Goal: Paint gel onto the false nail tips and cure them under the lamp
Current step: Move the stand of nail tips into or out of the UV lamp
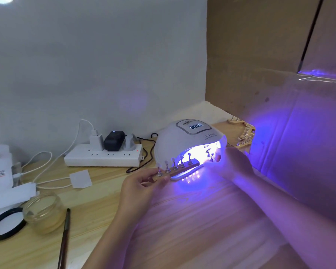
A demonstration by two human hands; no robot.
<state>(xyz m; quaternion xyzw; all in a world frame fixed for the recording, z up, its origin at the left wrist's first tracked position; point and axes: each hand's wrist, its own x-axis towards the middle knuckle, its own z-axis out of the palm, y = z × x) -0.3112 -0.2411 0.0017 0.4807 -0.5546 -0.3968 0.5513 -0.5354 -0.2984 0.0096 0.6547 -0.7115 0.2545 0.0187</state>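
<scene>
A white dome curing lamp (175, 140) glows violet on the wooden table, its display lit. A wooden strip (177, 170) carrying several false nail tips on metal stands lies half inside the lamp's mouth. My left hand (142, 183) pinches the strip's outer end. At the right side of the opening, my right hand (231, 162) has its fingers around another small nail stand (211, 157) in the glare. A glass gel jar (44, 212) stands open at the left beside a dark-handled brush (64, 239).
A white power strip (103, 157) with chargers and cables sits behind the lamp. More nail strips (244, 136) lie at the back right against a cardboard wall (279, 94). The jar's black lid (5, 223), white papers and a white bottle crowd the left edge.
</scene>
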